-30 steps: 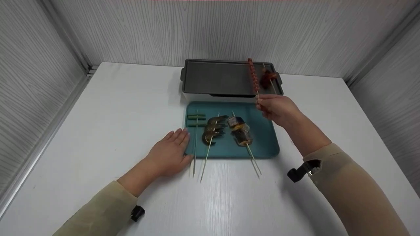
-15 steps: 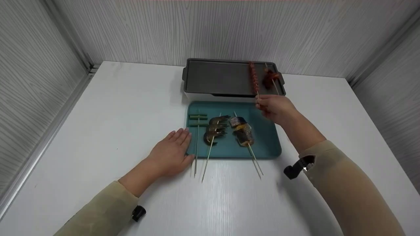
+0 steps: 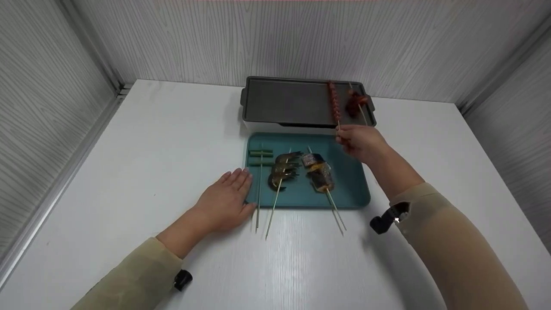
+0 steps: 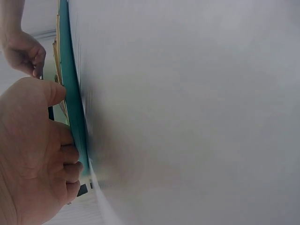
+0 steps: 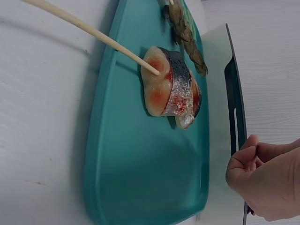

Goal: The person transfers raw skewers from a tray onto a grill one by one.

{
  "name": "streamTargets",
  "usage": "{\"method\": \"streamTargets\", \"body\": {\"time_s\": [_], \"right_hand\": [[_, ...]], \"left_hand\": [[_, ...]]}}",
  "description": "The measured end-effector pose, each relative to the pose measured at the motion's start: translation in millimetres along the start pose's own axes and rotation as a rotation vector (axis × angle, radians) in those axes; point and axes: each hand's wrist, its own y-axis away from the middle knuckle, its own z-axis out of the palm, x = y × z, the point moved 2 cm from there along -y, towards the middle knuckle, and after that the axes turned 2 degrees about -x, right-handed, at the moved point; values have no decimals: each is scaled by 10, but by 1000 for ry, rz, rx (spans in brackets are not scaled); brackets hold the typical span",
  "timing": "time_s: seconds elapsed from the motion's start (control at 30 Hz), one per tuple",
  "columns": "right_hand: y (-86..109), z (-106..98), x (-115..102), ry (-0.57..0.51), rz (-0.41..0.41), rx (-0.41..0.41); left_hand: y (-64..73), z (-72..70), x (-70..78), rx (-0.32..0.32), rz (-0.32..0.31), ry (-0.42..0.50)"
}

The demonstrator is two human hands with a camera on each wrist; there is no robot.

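My right hand (image 3: 363, 142) pinches the stick of a skewer of small red pieces (image 3: 334, 103) between thumb and fingers. The pieces lie along the dark grill plate (image 3: 284, 103), toward its right side. In the right wrist view that hand (image 5: 267, 176) is at the grill's front edge, its grip partly hidden. My left hand (image 3: 226, 202) rests at the left edge of the teal tray (image 3: 351, 193), fingers extended. On the tray lie a green vegetable skewer (image 3: 261, 153), a shrimp skewer (image 3: 284, 170) and a fish skewer (image 3: 320, 176).
Another skewer, with dark red and orange pieces (image 3: 355, 105), lies at the grill's right end. Sticks of the tray's skewers overhang its front edge onto the white table (image 3: 292, 262). Wood-grain panels (image 3: 206, 38) stand behind and at both sides.
The far end of the red skewer has come down onto the grill plate, with my right hand still gripping its stick. The left hand stays at the tray. The head view has shifted slightly.
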Motion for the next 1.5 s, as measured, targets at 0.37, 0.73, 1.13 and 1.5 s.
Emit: {"method": "streamTargets", "body": {"time_s": [0.37, 0.73, 1.13, 1.5], "right_hand": [[-3, -53, 53, -19, 2, 26], [78, -119, 75, -16, 56, 38], [431, -281, 245, 87, 12, -49], [885, -434, 483, 160, 19, -172]], "left_hand": [[-19, 3, 6, -1, 5, 8], [-80, 11, -11, -15, 2, 1], [-75, -6, -58, -13, -1, 2], [-89, 8, -61, 1, 20, -9]]}}
